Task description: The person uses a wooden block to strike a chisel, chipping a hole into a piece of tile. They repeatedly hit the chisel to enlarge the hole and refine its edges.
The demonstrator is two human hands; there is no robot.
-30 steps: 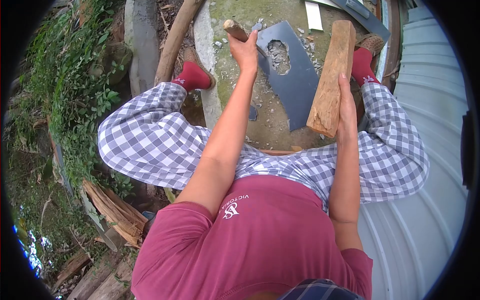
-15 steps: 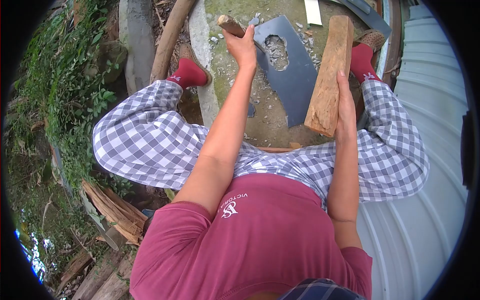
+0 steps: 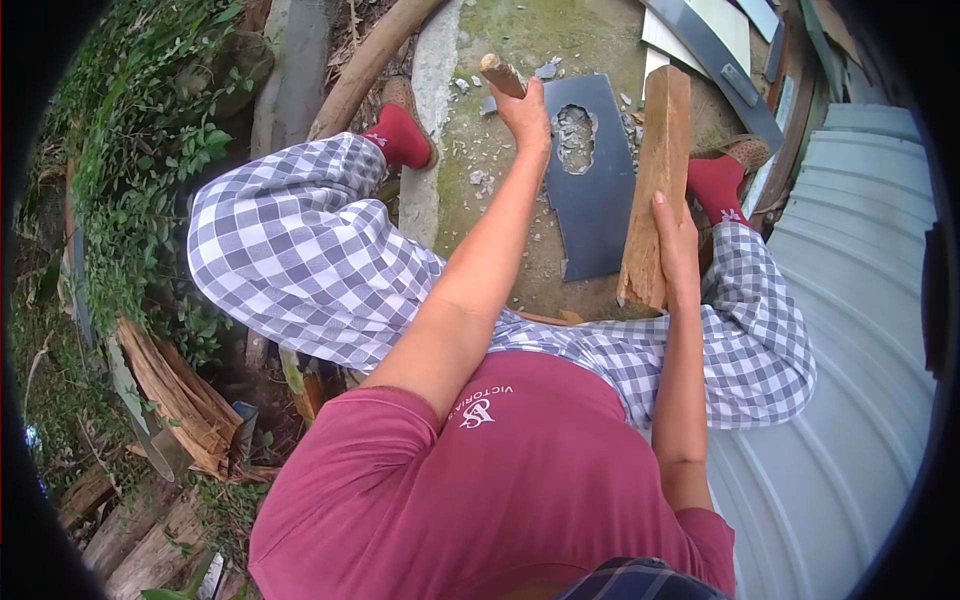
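My left hand (image 3: pixel 527 108) is closed round a wooden handle (image 3: pixel 500 74) whose end sticks up past the fingers; the tool's head is hidden. My right hand (image 3: pixel 676 238) grips a long block of wood (image 3: pixel 655 180), held upright and slightly tilted over the concrete ground. Between the two hands lies a dark grey slate sheet (image 3: pixel 592 215) with a ragged hole (image 3: pixel 575 136) broken through it. I sit with checked trousers and red socks either side of the slate.
Slate chips litter the mossy concrete (image 3: pixel 500 140). A corrugated metal sheet (image 3: pixel 850 330) lies at the right. Grey boards (image 3: pixel 700 40) lean at the top right. A log (image 3: pixel 365 65) and split firewood (image 3: pixel 180 395) sit left, beside green plants (image 3: pixel 130 170).
The view has swung to the right. My right hand has turned the wood block more upright and closer to the slate. My left hand keeps its hold on the handle.
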